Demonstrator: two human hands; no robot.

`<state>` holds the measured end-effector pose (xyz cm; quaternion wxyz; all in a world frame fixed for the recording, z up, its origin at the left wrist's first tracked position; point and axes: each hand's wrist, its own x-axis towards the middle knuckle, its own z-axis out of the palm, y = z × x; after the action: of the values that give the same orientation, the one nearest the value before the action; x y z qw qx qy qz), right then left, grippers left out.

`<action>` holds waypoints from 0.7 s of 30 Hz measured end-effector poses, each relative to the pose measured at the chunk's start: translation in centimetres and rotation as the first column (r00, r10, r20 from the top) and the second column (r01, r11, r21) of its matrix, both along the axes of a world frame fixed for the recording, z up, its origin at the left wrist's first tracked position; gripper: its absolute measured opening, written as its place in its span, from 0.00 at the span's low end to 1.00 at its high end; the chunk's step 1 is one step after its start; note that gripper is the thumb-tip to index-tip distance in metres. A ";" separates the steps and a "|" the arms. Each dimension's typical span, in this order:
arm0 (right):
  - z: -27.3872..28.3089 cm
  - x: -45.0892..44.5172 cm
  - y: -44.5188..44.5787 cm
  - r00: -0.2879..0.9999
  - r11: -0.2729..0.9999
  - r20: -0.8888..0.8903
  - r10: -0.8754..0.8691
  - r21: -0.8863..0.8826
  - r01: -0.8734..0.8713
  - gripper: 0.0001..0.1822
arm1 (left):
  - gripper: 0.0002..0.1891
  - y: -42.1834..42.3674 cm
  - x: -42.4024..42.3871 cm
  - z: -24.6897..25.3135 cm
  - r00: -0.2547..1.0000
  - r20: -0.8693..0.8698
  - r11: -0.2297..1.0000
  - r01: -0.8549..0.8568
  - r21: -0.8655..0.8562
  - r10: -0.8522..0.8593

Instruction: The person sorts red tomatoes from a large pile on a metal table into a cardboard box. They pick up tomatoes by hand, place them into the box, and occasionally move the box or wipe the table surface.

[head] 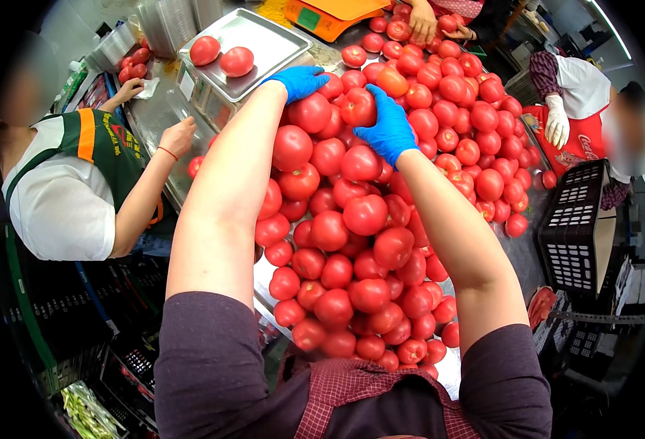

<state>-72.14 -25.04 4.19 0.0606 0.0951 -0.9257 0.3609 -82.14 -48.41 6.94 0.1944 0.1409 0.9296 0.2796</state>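
Note:
A large heap of red tomatoes (350,241) covers the metal table in front of me. My right hand (391,126), in a blue glove, curls thumb and fingers around one tomato (358,107) on the heap's upper part. Also gloved in blue, my left hand (300,82) reaches over the heap's far left edge. Its fingers lie against a tomato (330,86); whether they grip it is hidden. Just beyond that hand is a metal tray (273,41) carrying two large tomatoes (237,61).
An orange scale (328,16) stands behind the tray. At left, a person in a green apron (103,142) works near stacked clear plastic containers (166,27). Another person's hand (422,22) touches tomatoes at the far side. A black crate (572,225) stands right, near a white-gloved person (557,122).

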 end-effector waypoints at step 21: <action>3.1 0.1 1.6 0.879 0.891 0.344 0.330 -0.421 -0.169 0.47 | 0.33 -1.4 -0.6 -2.7 0.982 -0.141 0.987 -0.110 0.116 0.126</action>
<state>-72.05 -23.43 7.32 -0.1640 0.1251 -0.8099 0.5492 -82.76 -49.80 4.21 0.1003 0.1158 0.9317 0.3293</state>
